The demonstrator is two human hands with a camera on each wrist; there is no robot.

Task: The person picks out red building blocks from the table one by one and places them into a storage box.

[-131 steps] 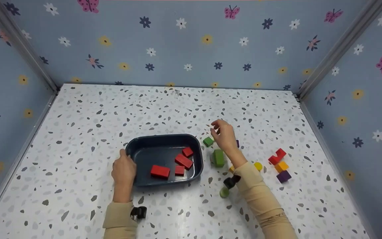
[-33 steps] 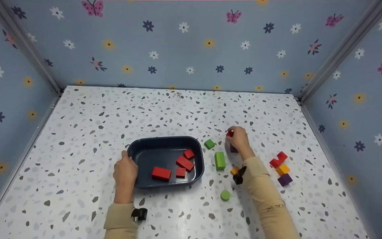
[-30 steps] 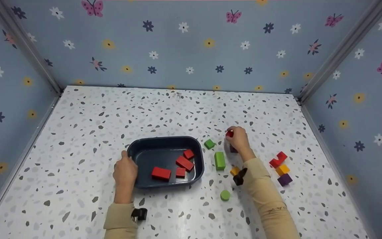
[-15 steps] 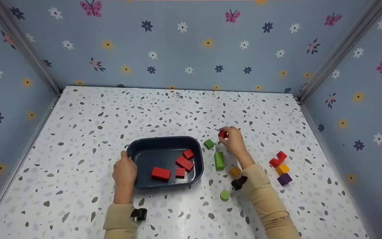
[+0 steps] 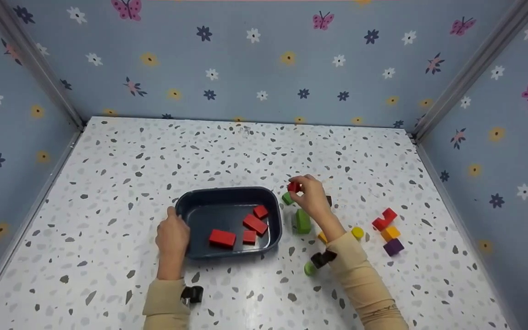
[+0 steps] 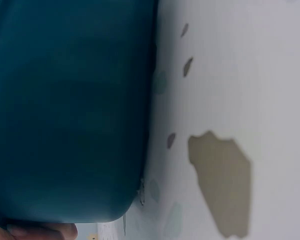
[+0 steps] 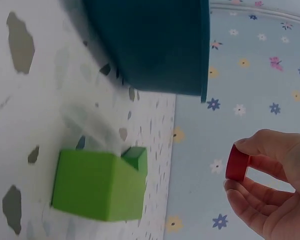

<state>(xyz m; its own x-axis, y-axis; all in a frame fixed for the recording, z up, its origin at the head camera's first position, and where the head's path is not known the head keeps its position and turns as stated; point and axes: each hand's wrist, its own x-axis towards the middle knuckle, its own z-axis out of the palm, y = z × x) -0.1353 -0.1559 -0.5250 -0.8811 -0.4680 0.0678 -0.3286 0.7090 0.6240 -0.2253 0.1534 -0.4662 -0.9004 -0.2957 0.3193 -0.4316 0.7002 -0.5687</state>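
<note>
My left hand (image 5: 173, 234) grips the left end of a dark blue rectangular tray (image 5: 234, 255); its fingertips (image 6: 42, 232) show at the tray wall in the left wrist view. Inside the tray lie several red blocks (image 5: 222, 238). My right hand (image 5: 312, 198) pinches a small red disc-like block (image 7: 237, 163) between thumb and fingers, off the table. That block is just right of the tray, above a small green block (image 5: 287, 198). A larger green block (image 7: 97, 185) stands below the hand, with the palm side away from it.
Under the right forearm are a partly hidden orange block (image 5: 322, 237), a green cylinder (image 5: 309, 268) and a yellow disc (image 5: 357, 233). A dark block (image 5: 329, 200) peeks out behind the right wrist. Farther right lie a notched red block (image 5: 384, 219), an orange block (image 5: 390, 233) and a purple block (image 5: 393, 247).
My right hand, holding nothing at first, picked up the red block near the dark block, then carried it left towards the tray. My left hand and the tray stayed put.
</note>
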